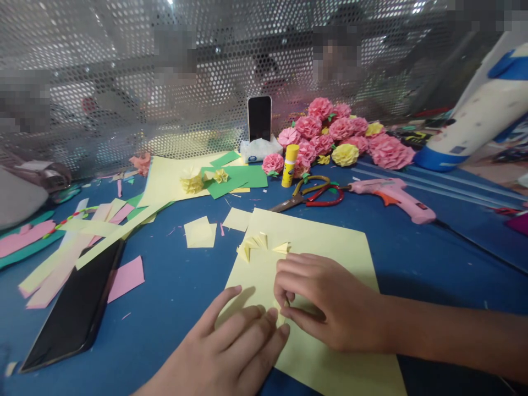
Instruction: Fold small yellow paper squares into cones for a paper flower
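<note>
Blue surface (165, 297), perforated screen (124, 55) beyond yellow sheet (334, 234) | over sheet, right hand (317, 297) pinches scrap (282, 318) | left hand (235, 352) half-spread, grip unclear

The tabletop (165, 324) was deep blue. The large sheet (330, 239) and the folded pieces (260, 240) on it were pale yellow. Pink flowers (308, 127) mingled with a few yellow flowers (345, 155); green paper (243, 179) lay nearby. The glue stick (290, 166) was mostly yellow. The scissors (291, 202) had one ochre loop and one red. The glue gun (383, 190) was pink with an orange trigger (386, 198). Round perforations patterned the grey panel (218, 104) behind.
</note>
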Demonstrator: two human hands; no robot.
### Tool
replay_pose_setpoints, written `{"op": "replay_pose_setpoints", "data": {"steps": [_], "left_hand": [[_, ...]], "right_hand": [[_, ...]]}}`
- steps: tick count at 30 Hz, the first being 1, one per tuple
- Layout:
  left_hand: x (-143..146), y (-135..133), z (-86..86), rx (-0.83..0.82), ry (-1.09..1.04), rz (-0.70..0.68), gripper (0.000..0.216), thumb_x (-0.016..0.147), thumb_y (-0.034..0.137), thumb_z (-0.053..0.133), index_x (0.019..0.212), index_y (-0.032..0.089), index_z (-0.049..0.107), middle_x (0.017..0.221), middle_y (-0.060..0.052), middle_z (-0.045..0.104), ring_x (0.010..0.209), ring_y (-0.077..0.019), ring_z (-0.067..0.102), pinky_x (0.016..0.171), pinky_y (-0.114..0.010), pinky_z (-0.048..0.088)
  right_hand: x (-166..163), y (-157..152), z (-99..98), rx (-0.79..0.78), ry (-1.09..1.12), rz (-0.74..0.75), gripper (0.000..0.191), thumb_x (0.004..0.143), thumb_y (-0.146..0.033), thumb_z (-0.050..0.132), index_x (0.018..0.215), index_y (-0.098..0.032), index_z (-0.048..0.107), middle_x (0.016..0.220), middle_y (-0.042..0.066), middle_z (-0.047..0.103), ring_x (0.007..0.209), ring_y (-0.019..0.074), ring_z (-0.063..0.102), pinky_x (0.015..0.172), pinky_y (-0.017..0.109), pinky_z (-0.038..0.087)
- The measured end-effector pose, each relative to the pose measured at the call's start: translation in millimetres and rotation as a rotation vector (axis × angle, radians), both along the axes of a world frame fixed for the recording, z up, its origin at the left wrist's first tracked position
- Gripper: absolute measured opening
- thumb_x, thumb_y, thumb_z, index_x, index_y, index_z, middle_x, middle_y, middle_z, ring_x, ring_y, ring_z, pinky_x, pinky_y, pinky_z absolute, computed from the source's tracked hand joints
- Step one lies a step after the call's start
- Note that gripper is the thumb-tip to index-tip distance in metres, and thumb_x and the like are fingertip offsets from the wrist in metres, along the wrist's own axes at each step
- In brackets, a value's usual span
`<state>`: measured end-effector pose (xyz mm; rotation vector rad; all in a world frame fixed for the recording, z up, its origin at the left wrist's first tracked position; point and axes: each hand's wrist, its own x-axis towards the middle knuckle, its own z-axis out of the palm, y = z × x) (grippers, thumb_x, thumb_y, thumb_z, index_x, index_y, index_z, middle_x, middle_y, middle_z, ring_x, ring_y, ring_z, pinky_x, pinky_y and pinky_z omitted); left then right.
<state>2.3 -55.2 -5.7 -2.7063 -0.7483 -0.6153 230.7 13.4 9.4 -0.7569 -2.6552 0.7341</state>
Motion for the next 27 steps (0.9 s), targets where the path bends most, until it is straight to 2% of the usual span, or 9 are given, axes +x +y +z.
{"op": "replay_pose_setpoints", "data": {"steps": [8,15,20,25,27], "left_hand": [[-2.7,-4.3,1.5,0.100,0.085,-0.011,0.033,0.105,0.014,0.041,0.123,0.013,0.068,0.113,-0.002,0.073,0.113,-0.0157,0.062,0.127,-0.047,0.006],[-1.9,-3.2,1.1,0.082,0.053,-0.015,0.030,0.103,0.014,0.045,0.119,0.014,0.070,0.111,-0.002,0.073,0.111,-0.0145,0.063,0.127,-0.047,0.007],[-0.9,-1.0,1.6,0.040,0.025,-0.005,0.027,0.102,0.017,0.049,0.118,0.016,0.070,0.116,0.000,0.072,0.112,-0.0142,0.062,0.127,-0.046,0.006],[-1.3,1.2,2.2,0.016,0.024,-0.025,0.027,0.103,0.018,0.048,0.117,0.018,0.071,0.120,0.003,0.071,0.115,-0.0151,0.060,0.128,-0.044,0.006],[-2.1,1.5,1.1,0.016,0.017,-0.027,0.028,0.104,0.018,0.047,0.118,0.018,0.071,0.120,0.004,0.071,0.114,-0.0149,0.060,0.128,-0.045,0.005]], "right_hand": [[0.8,0.3,-1.4,0.010,0.018,0.006,0.008,0.083,-0.012,0.058,0.082,-0.018,0.052,0.084,0.000,0.057,0.077,0.0150,0.049,0.070,0.031,0.033],[1.4,0.1,-1.3,0.013,0.017,-0.005,0.011,0.083,-0.011,0.060,0.084,-0.019,0.053,0.085,0.000,0.059,0.078,0.0157,0.050,0.070,0.030,0.034],[6.9,5.0,-2.7,-0.060,0.035,-0.045,0.016,0.089,-0.021,0.066,0.096,-0.020,0.052,0.093,-0.001,0.062,0.080,0.0152,0.053,0.071,0.028,0.037],[12.3,12.6,-5.3,-0.079,0.080,0.009,0.013,0.097,-0.027,0.061,0.088,-0.019,0.056,0.089,-0.001,0.062,0.079,0.0135,0.056,0.070,0.025,0.039],[14.1,14.5,-5.3,-0.025,0.102,0.047,0.015,0.100,-0.029,0.058,0.089,-0.019,0.060,0.088,0.000,0.062,0.078,0.0126,0.056,0.069,0.025,0.039]]}}
